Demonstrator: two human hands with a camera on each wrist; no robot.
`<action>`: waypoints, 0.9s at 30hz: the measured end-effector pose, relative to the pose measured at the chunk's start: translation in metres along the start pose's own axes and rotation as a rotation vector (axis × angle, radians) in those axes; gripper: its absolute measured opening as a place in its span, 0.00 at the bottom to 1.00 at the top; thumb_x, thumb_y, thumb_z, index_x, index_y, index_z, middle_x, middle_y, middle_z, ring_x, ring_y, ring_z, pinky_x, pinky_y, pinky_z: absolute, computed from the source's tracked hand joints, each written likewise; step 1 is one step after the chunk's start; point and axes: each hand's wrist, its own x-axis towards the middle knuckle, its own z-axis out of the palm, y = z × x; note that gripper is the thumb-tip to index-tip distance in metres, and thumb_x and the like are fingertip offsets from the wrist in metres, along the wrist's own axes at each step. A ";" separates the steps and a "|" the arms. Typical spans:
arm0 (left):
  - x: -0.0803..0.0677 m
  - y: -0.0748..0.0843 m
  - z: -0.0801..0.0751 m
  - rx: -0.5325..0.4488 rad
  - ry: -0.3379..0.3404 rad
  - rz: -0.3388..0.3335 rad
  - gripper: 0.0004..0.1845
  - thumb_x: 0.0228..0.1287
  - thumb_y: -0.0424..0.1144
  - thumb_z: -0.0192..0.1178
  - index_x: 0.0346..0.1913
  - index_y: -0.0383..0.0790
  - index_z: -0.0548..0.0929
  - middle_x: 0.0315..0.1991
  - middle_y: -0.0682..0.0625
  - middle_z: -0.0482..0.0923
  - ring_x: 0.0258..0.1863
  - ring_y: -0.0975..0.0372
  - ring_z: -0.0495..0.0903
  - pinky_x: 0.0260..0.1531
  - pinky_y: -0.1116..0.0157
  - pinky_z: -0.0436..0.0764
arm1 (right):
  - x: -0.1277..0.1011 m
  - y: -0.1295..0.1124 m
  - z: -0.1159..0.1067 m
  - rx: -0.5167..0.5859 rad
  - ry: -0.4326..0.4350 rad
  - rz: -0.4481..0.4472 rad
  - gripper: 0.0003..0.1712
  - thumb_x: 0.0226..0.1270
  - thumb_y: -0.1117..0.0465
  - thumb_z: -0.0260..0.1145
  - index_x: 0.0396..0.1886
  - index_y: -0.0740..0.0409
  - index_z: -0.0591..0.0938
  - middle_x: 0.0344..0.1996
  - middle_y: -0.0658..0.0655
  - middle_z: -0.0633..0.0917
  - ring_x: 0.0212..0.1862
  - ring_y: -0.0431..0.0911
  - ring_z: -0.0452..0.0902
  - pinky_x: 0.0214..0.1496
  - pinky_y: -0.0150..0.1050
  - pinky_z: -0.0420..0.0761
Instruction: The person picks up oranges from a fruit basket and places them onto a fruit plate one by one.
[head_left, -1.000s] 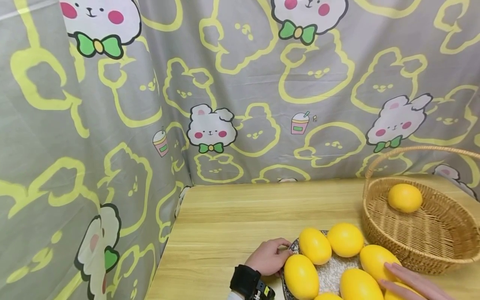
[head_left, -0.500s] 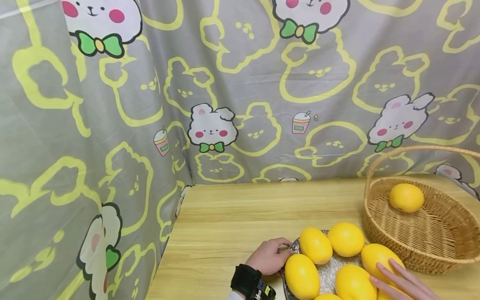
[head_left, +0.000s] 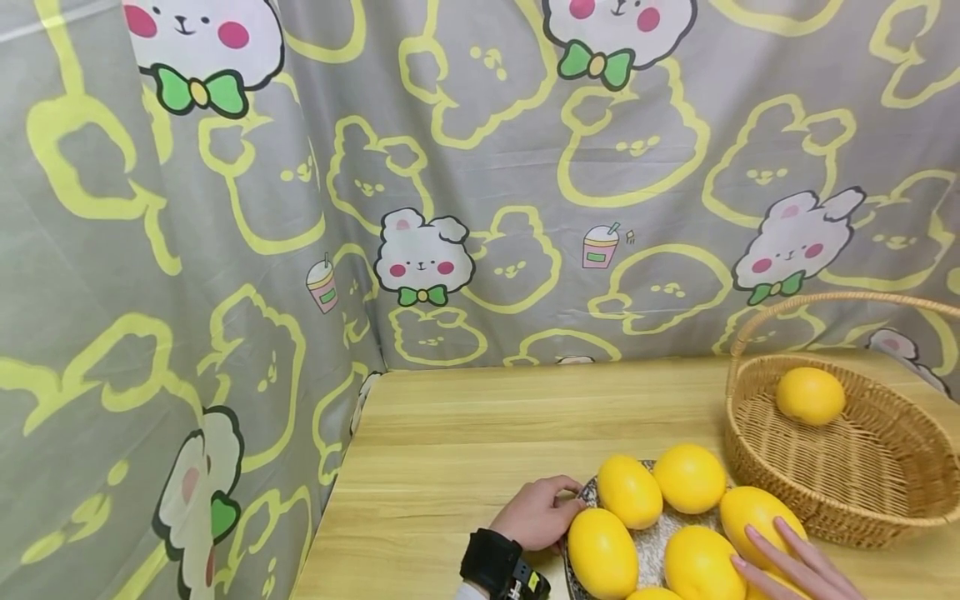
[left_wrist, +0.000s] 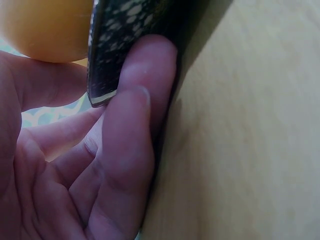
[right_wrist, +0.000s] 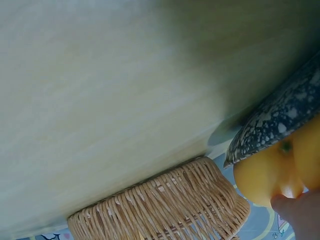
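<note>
My left hand [head_left: 536,514] grips the left rim of a dark speckled plate [head_left: 652,543]. In the left wrist view its fingers [left_wrist: 127,135] lie under the plate and its thumb is at the upper edge. Several smooth, oval yellow fruits [head_left: 690,478] lie on the plate. My right hand [head_left: 810,567] lies over the fruits at the plate's right side, fingers extended, one fingertip at the middle fruit [head_left: 703,565]. The right wrist view shows a fingertip against a yellow fruit [right_wrist: 260,175] with a small green stem spot. A fruit beneath the right hand is partly hidden.
A wicker basket [head_left: 832,512] with a tall handle stands right behind the plate, holding one yellow fruit [head_left: 810,396]. A patterned grey curtain [head_left: 525,167] hangs behind and to the left of the wooden table [head_left: 450,433].
The middle fruit has shifted left on the plate and turned slightly. My right hand has moved a little left with it. My left hand keeps its place on the rim.
</note>
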 end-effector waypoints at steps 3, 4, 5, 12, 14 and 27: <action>0.000 0.000 0.000 -0.003 0.000 -0.001 0.14 0.76 0.49 0.59 0.58 0.51 0.84 0.18 0.55 0.79 0.13 0.64 0.74 0.16 0.68 0.76 | 0.000 -0.001 0.000 -0.010 -0.008 0.012 0.36 0.67 0.31 0.64 0.56 0.56 0.88 0.81 0.46 0.64 0.86 0.43 0.46 0.85 0.25 0.43; 0.000 0.000 0.000 -0.004 0.000 -0.001 0.14 0.76 0.49 0.59 0.58 0.51 0.84 0.18 0.55 0.79 0.13 0.64 0.74 0.16 0.68 0.76 | 0.000 -0.001 0.000 -0.016 -0.013 0.014 0.36 0.66 0.31 0.65 0.56 0.56 0.88 0.81 0.45 0.64 0.86 0.42 0.46 0.85 0.25 0.43; 0.000 0.000 0.000 -0.003 0.001 -0.002 0.14 0.76 0.49 0.59 0.58 0.51 0.84 0.18 0.55 0.79 0.13 0.64 0.75 0.16 0.68 0.76 | 0.000 -0.001 -0.001 -0.017 -0.014 0.009 0.36 0.66 0.31 0.65 0.56 0.56 0.88 0.81 0.45 0.64 0.86 0.43 0.46 0.85 0.26 0.43; -0.001 0.001 -0.001 0.001 0.000 -0.001 0.15 0.77 0.49 0.59 0.59 0.50 0.84 0.18 0.55 0.79 0.13 0.65 0.74 0.16 0.68 0.76 | 0.002 0.006 -0.002 -0.024 -0.002 -0.078 0.35 0.72 0.33 0.60 0.58 0.57 0.87 0.78 0.44 0.69 0.86 0.46 0.50 0.87 0.31 0.45; -0.001 0.001 -0.001 0.001 -0.002 -0.001 0.15 0.77 0.49 0.59 0.59 0.50 0.84 0.18 0.55 0.78 0.13 0.65 0.74 0.16 0.68 0.76 | 0.002 0.007 -0.002 -0.020 0.004 -0.098 0.35 0.73 0.34 0.60 0.58 0.58 0.86 0.78 0.46 0.70 0.86 0.47 0.51 0.87 0.32 0.46; 0.000 -0.001 0.000 0.003 0.001 -0.002 0.15 0.77 0.49 0.58 0.59 0.51 0.84 0.18 0.55 0.77 0.13 0.64 0.73 0.16 0.68 0.75 | 0.000 0.011 0.002 -0.003 0.045 -0.127 0.35 0.75 0.36 0.59 0.60 0.61 0.85 0.77 0.47 0.71 0.85 0.49 0.53 0.87 0.35 0.48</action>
